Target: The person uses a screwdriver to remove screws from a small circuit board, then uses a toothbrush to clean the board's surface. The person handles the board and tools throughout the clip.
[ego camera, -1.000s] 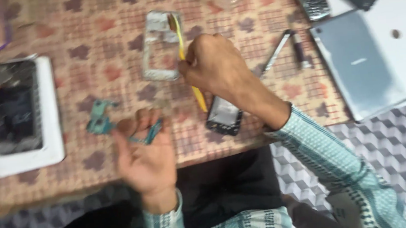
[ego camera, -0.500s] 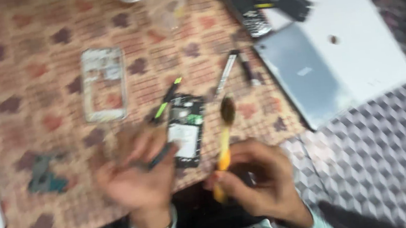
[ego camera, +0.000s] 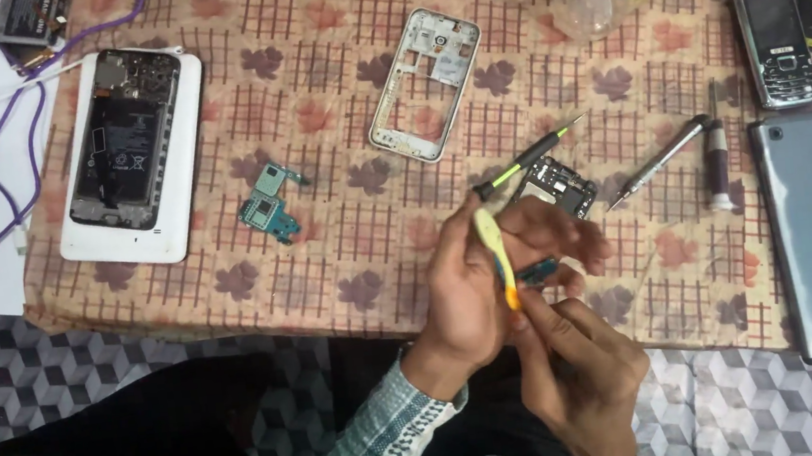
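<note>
Low at 6 o'clock, both hands meet over the counter (ego camera: 334, 115) edge. Left hand (ego camera: 478, 291) pinches a small teal circuit board (ego camera: 538, 271); right hand (ego camera: 582, 370) grips a yellow-handled brush (ego camera: 495, 249) against it. Black-green screwdriver (ego camera: 529, 158) lies just beyond at 12 o'clock, white phone frame (ego camera: 425, 83) farther at 11 o'clock.

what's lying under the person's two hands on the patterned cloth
Under the left hand and right hand lies a black opened phone body; its near end is covered. The fingers pinch a small teal circuit board beside a yellow toothbrush.
</note>
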